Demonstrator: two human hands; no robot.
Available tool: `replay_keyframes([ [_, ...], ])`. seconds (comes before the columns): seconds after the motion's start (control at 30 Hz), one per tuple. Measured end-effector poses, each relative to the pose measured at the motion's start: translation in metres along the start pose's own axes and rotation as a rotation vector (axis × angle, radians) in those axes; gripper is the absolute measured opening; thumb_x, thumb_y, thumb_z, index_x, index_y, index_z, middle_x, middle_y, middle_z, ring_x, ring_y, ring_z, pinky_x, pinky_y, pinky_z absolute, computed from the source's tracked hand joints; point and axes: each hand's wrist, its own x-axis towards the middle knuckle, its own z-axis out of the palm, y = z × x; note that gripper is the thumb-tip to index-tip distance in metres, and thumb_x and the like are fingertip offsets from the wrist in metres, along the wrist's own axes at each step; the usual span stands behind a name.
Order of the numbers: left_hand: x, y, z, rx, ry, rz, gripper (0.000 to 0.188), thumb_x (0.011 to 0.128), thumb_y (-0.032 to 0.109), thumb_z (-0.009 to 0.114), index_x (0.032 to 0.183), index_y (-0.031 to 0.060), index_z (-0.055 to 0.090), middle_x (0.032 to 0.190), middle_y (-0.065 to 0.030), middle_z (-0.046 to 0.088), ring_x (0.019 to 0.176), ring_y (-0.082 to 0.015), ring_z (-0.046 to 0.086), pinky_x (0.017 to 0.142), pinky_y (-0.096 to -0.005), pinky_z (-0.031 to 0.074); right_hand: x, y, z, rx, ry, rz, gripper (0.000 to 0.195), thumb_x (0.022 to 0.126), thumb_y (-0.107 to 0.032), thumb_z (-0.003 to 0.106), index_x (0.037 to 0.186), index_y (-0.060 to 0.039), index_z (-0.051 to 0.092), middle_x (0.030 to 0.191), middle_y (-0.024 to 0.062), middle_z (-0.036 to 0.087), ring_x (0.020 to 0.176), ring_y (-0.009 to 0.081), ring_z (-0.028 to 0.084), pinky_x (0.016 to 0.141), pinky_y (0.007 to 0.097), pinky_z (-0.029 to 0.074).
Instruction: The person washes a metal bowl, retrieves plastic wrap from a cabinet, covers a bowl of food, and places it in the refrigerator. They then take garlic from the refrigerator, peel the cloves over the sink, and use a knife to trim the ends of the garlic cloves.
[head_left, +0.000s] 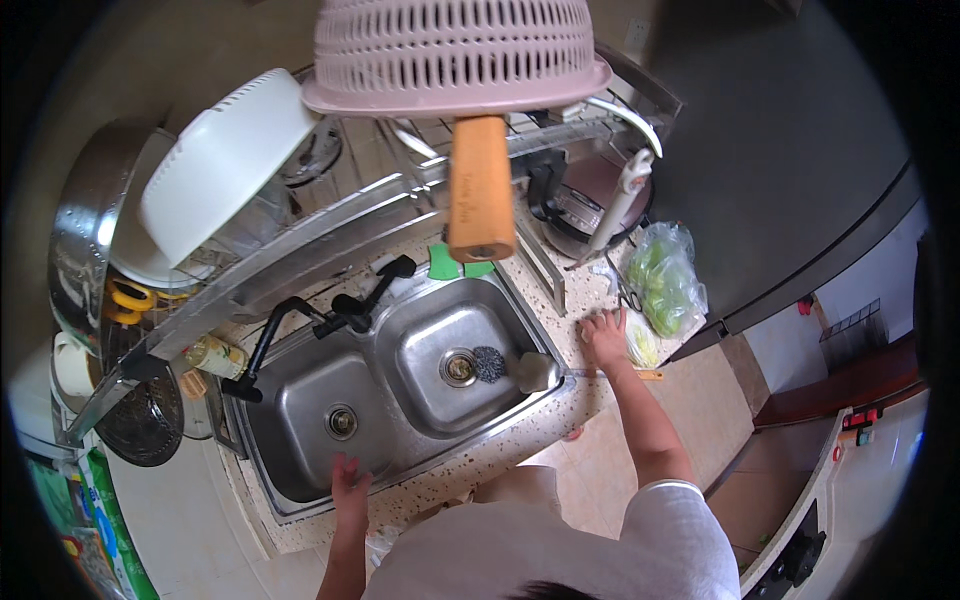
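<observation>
My left hand (350, 480) hovers over the front rim of the left basin, fingers apart and holding nothing. On the speckled countertop right of the sink, my right hand (606, 337) rests with its fingers bent, beside a pale leafy vegetable in clear wrap (641, 341). Whether something sits under those fingers I cannot tell. Below my right wrist runs the handle of a ladle (535, 372), whose bowl lies over the sink's right rim. A steel double sink (384, 420) is before me. A dark scouring pad (489, 364) lies next to the right drain.
A pink plastic colander (457, 45) and a wooden handle (481, 195) jut out above the sink. Behind stands a metal dish rack (300, 232) with a white basin (225, 165). Bagged green vegetables (664, 277), scissors (631, 296) and a rice cooker (592, 199) occupy the right side. A black faucet (281, 322) spans the back.
</observation>
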Motion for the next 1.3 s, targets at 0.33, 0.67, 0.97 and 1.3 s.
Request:
replay_keyframes([
  [0.33, 0.008, 0.035, 0.047, 0.021, -0.403, 0.150, 0.039, 0.099, 0.025, 0.050, 0.132, 0.0042, 0.043, 0.117, -0.0134, 0.055, 0.095, -0.0190, 0.061, 0.080, -0.0308, 0.050, -0.060, -0.229, -0.058, 1.143, 0.152, -0.033, 0.052, 0.066, -0.039, 0.085, 0.098, -0.0046, 0.062, 0.099, 0.0161, 0.059, 0.092, 0.0289, 0.058, 0.082, 0.0381, 0.048],
  [0.67, 0.017, 0.078, 0.031, -0.126, -0.056, 0.076, 0.035, 0.101, 0.036, 0.042, 0.117, 0.0045, 0.047, 0.099, -0.0074, 0.057, 0.087, -0.0153, 0.056, 0.072, -0.0268, 0.047, -0.119, -0.415, -0.136, 1.391, -0.141, -0.206, 0.047, 0.101, -0.033, 0.038, 0.128, 0.0035, 0.050, 0.111, 0.0266, 0.056, 0.103, 0.0399, 0.054, 0.093, 0.0399, 0.044],
  [0.97, 0.009, 0.087, 0.007, 0.243, 0.102, 0.396, 0.027, 0.100, 0.028, 0.040, 0.110, 0.0039, 0.048, 0.086, -0.0153, 0.060, 0.079, -0.0270, 0.059, 0.071, -0.0386, 0.046, -0.130, -0.455, -0.131, 1.407, -0.183, -0.091, 0.040, 0.100, -0.034, 0.040, 0.115, 0.0008, 0.053, 0.082, 0.0280, 0.064, 0.083, 0.0452, 0.064, 0.070, 0.0472, 0.050],
  [1.3, -0.001, 0.079, -0.003, 0.272, 0.130, 0.313, 0.029, 0.101, 0.030, 0.037, 0.112, 0.0048, 0.047, 0.089, -0.0199, 0.061, 0.082, -0.0356, 0.061, 0.073, -0.0430, 0.046, -0.143, -0.476, -0.108, 1.453, -0.109, -0.011, 0.039, 0.102, -0.033, 0.036, 0.098, -0.0001, 0.057, 0.078, 0.0244, 0.061, 0.072, 0.0423, 0.062, 0.065, 0.0437, 0.048],
])
